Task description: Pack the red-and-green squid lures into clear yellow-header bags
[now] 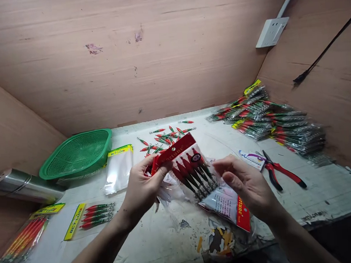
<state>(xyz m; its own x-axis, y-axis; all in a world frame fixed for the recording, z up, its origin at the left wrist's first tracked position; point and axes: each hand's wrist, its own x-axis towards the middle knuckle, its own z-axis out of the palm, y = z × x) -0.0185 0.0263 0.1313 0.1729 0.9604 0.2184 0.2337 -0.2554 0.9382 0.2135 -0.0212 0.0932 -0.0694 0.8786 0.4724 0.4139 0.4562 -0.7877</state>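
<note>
My left hand (150, 180) pinches the red header of a clear packet of fishing lures (191, 168). Inside lie several dark red and green lures with wiry ends, side by side. Close to the right edge of this packet is my right hand (242, 181), its fingers bent and the thumb apart from them, with nothing seen in its grasp. Below the hands a clear bag with a red "fortune" label (243, 211) rests at the table's front edge; a printed card shows through it. Behind the packet, loose red and green lures (164, 139) are scattered on the table.
At the left stand a green basket (75, 154), clear bags with yellow headers (119, 171), a metal cylinder (26, 188) and packed lures (97, 215). To the right are red-handled pliers (283, 172), a small card (252, 158) and a heap of packets (283, 128).
</note>
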